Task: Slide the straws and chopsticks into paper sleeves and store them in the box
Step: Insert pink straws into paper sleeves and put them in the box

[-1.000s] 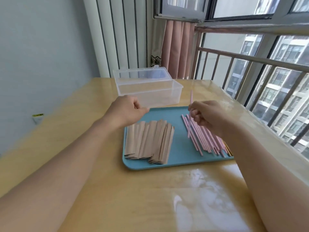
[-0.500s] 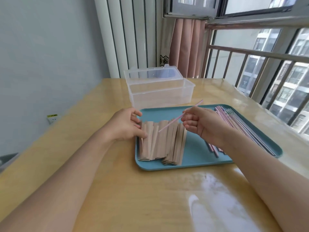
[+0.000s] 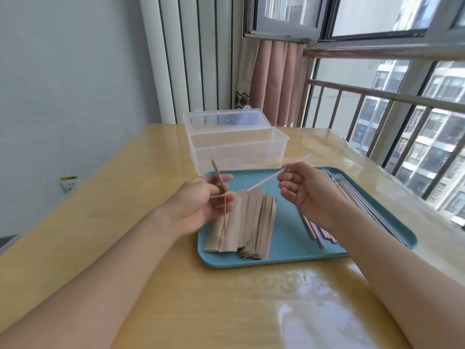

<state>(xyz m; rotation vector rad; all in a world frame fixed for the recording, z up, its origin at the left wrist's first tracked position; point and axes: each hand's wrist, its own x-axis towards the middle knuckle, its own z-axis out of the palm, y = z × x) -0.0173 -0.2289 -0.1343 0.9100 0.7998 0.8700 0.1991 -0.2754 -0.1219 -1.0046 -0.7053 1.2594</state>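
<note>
My left hand (image 3: 201,202) pinches one brown paper sleeve (image 3: 220,187), lifted edge-on above the pile of paper sleeves (image 3: 246,222) on the left of the teal tray (image 3: 289,253). My right hand (image 3: 307,190) pinches a pink straw (image 3: 264,181) that slants down-left, its lower tip close to the held sleeve but apart from it. More pink straws and darker sticks (image 3: 352,197) lie along the tray's right side, partly hidden by my right forearm. The clear plastic box (image 3: 239,152) stands open behind the tray, with nothing visible inside.
The box's lid (image 3: 226,120) stands hinged open at the back. The wooden table (image 3: 151,285) meets a grey wall on the left and a window with railing (image 3: 377,96) on the right. A wall socket (image 3: 69,183) sits low on the left wall.
My left hand has lifted one sleeve off the pile and holds it upright. My right hand has carried the pink straw leftward from the straw pile toward that sleeve.
</note>
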